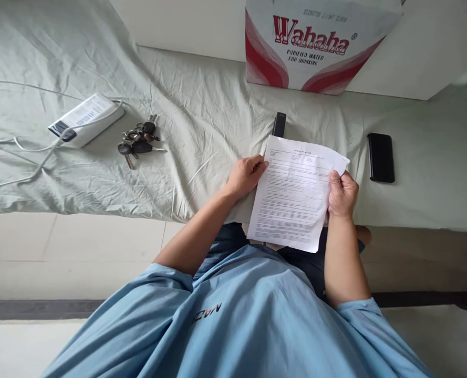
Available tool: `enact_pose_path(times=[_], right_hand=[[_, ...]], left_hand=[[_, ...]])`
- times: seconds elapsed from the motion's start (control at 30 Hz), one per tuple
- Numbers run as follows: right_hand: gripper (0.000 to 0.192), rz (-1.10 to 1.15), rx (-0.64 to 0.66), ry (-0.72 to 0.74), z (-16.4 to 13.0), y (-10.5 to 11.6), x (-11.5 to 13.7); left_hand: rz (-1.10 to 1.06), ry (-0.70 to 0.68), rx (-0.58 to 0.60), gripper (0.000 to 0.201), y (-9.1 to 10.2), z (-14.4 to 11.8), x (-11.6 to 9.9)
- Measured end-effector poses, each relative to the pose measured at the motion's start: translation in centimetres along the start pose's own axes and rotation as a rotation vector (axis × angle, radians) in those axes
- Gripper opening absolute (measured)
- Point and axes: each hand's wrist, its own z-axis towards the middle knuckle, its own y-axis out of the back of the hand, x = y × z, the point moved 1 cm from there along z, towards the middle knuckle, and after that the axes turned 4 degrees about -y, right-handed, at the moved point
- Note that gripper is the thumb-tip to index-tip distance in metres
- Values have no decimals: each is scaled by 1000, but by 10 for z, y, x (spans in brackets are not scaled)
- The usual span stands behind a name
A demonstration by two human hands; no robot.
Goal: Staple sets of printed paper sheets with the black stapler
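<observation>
Pale-green cloth; keys, phone atop

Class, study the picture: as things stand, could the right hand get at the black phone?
Probably yes. The right hand grips the printed paper, so it would likely need to let go first, but nothing visible stands between it and the black phone.

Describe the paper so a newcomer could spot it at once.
Start at the Wahaha box at the top and drop down to the near edge of the cloth. There the left hand and right hand hold the paper by its side edges. It is the one white sheet covered in printed lines, unlike the black phone to its right and the keys to its left.
</observation>
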Motion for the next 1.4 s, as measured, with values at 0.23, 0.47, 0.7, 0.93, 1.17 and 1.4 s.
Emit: enact_pose_path(times=[0.23,0.47,0.7,0.93,1.17,1.4], right_hand=[[63,91,-131,53,5,-2,-7],[66,192,-149,27,23,0,5],[67,287,55,-66,29,-13,22],[48,444,-149,-231,35,-16,13],[47,542,-172,-179,22,-18,16],[66,161,-92,-33,-14,-9,11]], left_hand=[[-96,-3,68,38,7,0,9],[-124,-21,67,42,6,1,12],[-391,-4,92,52,8,3,16],[-600,56,81,66,5,4,16],[-754,70,-17,66,2,8,25],[-789,109,-85,72,-3,12,27]])
